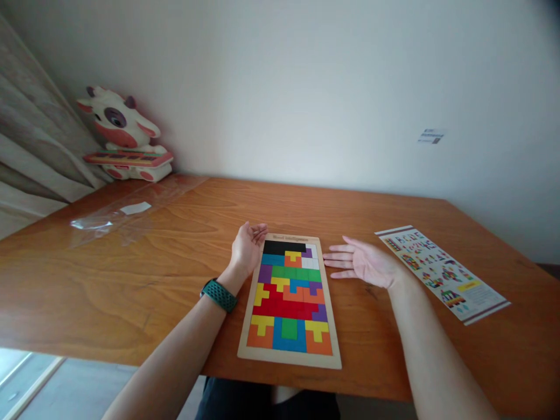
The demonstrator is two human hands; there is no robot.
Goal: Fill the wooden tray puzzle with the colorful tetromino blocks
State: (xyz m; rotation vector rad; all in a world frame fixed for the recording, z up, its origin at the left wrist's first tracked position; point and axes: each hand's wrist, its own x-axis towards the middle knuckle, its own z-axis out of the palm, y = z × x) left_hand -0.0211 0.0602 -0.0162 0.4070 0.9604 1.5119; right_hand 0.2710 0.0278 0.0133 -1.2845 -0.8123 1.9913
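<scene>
A wooden block puzzle (289,328) in a pale tray lies flat on the table, filled with red, green, blue, yellow, orange, purple, white and black pieces. Beside its upper left edge is my left hand (248,248), palm turned inward, fingers loosely bent and holding nothing. I cannot tell whether its fingertips touch the frame. My right hand (365,261) is off the tray's upper right side, palm up, with fingers stretched apart and nothing in them.
A printed pattern sheet (441,274) lies on the table (175,280) at the right. Clear plastic wrapping (114,221) rests at the left. A cow-shaped toy keyboard (126,140) stands in the back left corner by a curtain (35,128). The wall (297,93) borders the table's back.
</scene>
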